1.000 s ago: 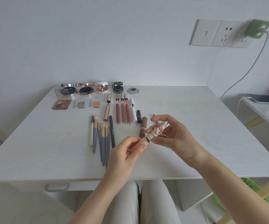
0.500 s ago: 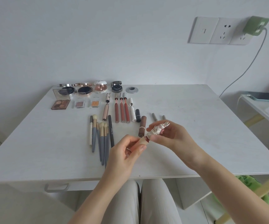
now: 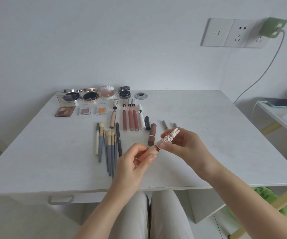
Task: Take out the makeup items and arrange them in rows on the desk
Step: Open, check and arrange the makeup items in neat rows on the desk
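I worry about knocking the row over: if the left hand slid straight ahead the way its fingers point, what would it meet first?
Probably the brown lipstick tube with a rose-gold band lying just beyond the left hand; depth is uncertain, since the hand seems raised above the white desk.

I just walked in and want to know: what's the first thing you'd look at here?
Probably the little white rabbit cap pinched in the right hand, just off the beige lipstick tube that the left hand holds, above the desk's near edge. Behind them, makeup brushes and red lip tubes lie in rows on the white desk.
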